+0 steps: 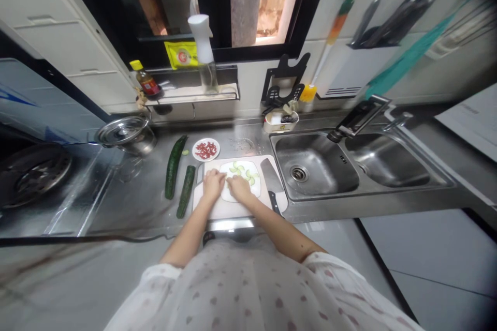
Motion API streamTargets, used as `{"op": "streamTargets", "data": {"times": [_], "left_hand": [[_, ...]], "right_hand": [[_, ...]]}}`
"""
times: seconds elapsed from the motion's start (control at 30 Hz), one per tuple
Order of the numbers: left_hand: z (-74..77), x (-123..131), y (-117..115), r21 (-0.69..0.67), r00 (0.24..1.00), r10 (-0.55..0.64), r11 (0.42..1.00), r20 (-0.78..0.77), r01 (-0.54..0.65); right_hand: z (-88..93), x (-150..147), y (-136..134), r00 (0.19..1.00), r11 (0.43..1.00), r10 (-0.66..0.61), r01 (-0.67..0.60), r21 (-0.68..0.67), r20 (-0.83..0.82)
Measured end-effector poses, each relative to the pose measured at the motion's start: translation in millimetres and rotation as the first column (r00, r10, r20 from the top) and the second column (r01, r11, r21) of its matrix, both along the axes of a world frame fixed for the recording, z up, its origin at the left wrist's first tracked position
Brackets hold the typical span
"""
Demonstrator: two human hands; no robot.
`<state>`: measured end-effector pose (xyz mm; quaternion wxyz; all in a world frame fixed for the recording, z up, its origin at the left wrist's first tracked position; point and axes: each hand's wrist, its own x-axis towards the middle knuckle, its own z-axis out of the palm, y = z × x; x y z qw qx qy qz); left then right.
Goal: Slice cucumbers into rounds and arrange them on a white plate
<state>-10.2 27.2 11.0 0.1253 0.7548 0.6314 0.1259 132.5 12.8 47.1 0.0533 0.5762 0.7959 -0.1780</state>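
Left hand (213,185) at the white plate's (254,194) left edge, right hand (239,189) over its middle, fingers curled; grip contents: can't tell, too small/blurred. Green slices (244,168) on plate's far side. Risks: plate knock spills slices; rightward forearm swing catches knife (272,178).

No text, brand or number is legible. A red label is noted on the bottle (148,84) at the left end of the shelf (178,94); its print is too small to read. The yellow packet (182,55) at the shelf's back edge bears a round red emblem, wording unreadable. Faint grey print on the white panel (473,124) beyond the countertop's (248,137) right end is blurred.
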Motion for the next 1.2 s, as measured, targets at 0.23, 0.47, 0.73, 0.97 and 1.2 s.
{"op": "streamTargets", "data": {"times": [0.23, 0.47, 0.73, 0.97, 1.2], "left_hand": [[0.2, 1.2, -1.0, -0.014, 0.999, 0.016, 1.0, -0.031, -0.017], [4.1, 3.8, -3.7, -0.018, 0.999, 0.029, 0.999, -0.043, -0.03], [8.1, 6.1, -4.6, -0.033, 0.998, 0.025, 0.999, -0.06, -0.027], [7.4, 6.3, -4.7, -0.034, 0.998, 0.025, 0.999, -0.064, -0.028], [7.8, 7.2, -4.4, -0.023, 0.996, 0.014, 1.0, -0.088, -0.016]], "right_hand": [[-0.8, 0.9, -0.2, 0.999, 0.999, 0.029, -0.03, 0.016, 0.022], [0.6, -0.8, 0.0, 0.998, 0.999, 0.038, -0.039, 0.013, 0.04], [0.8, -2.0, -0.1, 1.0, 1.0, 0.002, -0.002, 0.012, 0.0], [-1.8, -1.5, 0.5, 1.0, 1.0, 0.001, -0.001, -0.01, -0.018], [-1.2, -5.7, 3.4, 1.0, 1.0, -0.007, 0.007, -0.002, -0.022]]}}
